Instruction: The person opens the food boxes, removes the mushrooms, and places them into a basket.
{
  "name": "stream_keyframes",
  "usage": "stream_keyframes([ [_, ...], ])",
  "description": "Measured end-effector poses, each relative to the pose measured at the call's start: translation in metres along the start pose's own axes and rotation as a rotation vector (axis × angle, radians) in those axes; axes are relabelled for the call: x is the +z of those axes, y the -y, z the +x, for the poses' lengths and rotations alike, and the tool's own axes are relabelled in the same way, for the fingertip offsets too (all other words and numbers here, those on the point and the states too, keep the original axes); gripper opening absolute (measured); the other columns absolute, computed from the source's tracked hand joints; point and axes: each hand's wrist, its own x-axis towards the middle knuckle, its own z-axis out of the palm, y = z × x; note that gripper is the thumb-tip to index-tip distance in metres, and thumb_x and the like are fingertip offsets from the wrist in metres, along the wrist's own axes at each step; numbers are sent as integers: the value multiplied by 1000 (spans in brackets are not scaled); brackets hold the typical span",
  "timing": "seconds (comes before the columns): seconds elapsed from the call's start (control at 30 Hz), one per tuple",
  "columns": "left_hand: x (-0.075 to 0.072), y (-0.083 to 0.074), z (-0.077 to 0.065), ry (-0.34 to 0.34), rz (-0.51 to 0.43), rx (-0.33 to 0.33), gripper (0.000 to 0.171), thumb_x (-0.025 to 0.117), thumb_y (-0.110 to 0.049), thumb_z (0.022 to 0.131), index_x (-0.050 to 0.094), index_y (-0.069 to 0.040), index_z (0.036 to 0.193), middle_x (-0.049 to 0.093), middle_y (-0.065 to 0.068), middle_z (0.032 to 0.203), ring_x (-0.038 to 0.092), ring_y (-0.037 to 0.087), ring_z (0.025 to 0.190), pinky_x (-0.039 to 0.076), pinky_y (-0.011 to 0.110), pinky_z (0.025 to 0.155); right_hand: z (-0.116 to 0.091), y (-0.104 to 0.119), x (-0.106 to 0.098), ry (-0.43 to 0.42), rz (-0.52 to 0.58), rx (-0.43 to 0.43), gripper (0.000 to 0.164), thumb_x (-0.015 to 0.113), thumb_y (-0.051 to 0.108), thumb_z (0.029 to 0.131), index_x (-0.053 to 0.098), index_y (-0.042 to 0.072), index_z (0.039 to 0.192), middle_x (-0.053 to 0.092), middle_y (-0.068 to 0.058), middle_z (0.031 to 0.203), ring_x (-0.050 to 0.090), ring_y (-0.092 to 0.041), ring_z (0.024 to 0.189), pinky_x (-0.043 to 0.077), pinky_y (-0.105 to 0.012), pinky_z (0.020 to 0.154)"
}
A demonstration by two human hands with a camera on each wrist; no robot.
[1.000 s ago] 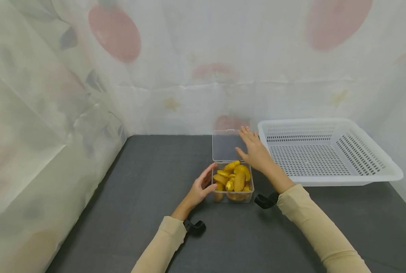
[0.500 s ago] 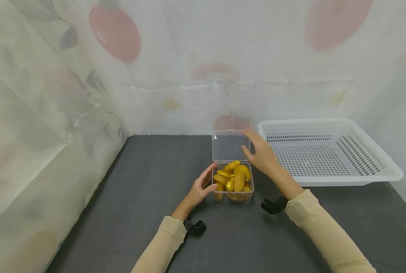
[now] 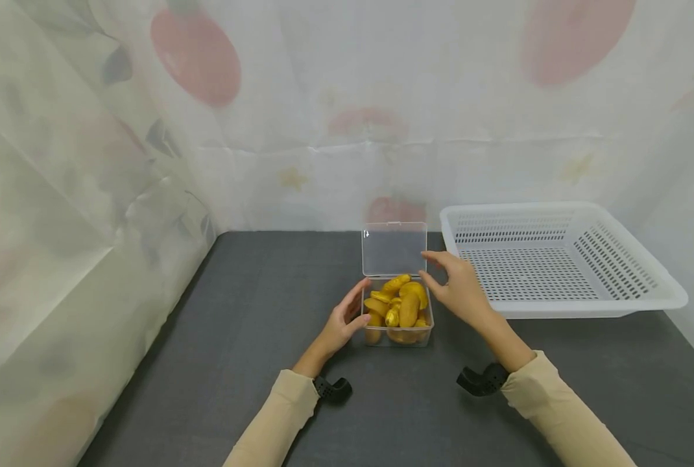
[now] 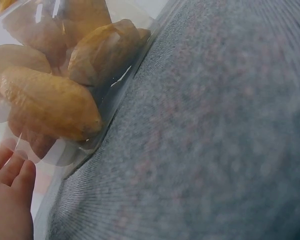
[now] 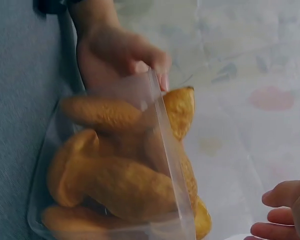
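A clear plastic box [image 3: 382, 329] stands on the dark table, heaped with several yellow-brown, rounded, oblong pieces [image 3: 408, 310]. Its clear lid [image 3: 394, 250] is swung back behind it. My left hand [image 3: 339, 324] holds the box's left side, thumb near the front corner and fingers toward the back one. In the left wrist view, those fingers [image 4: 24, 175] touch the see-through wall. Beside the box's back right corner, my right hand [image 3: 462, 288] hovers with thumb and fingers apart and nothing between them. Part of the right hand [image 5: 285, 215] enters the right wrist view beyond the rim.
A large white slotted basket [image 3: 586, 307] stands to the right on the dark table [image 3: 253, 311]. Patterned sheeting [image 3: 300, 97] rises behind the table and along its left side. Both wrists carry black camera mounts [image 3: 482, 379].
My right hand has drawn back from the lid's upper right edge, down and to the right, beside the box. The left hand, box and lid have stayed in place.
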Motion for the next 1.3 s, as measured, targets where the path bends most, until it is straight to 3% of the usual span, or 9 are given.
stream_keyframes([
  [0.27, 0, -2, 0, -6, 9, 0, 66, 54, -6, 96, 22, -4, 153, 24, 22, 159, 20, 39, 149, 23, 55, 118, -13, 2, 5, 10, 58, 8, 30, 72, 8, 84, 68, -3, 111, 73, -19, 103, 70, -33, 85, 58, -44, 74],
  [0.57, 0, -3, -2, -2, -2, -6, 66, 53, -6, 96, 21, -5, 154, 22, 21, 160, 17, 39, 149, 20, 56, 118, -20, 4, 13, 37, 129, 77, 26, 71, 8, 85, 69, -3, 108, 73, -19, 102, 69, -32, 89, 58, -45, 77],
  [1.3, 1, -2, 0, 6, -2, -6, 66, 54, -11, 97, 22, -9, 154, 22, 19, 161, 18, 37, 150, 21, 56, 118, -21, 7, 22, 71, 127, 161, 29, 72, 0, 82, 68, -3, 110, 72, -20, 106, 68, -34, 97, 56, -49, 85],
])
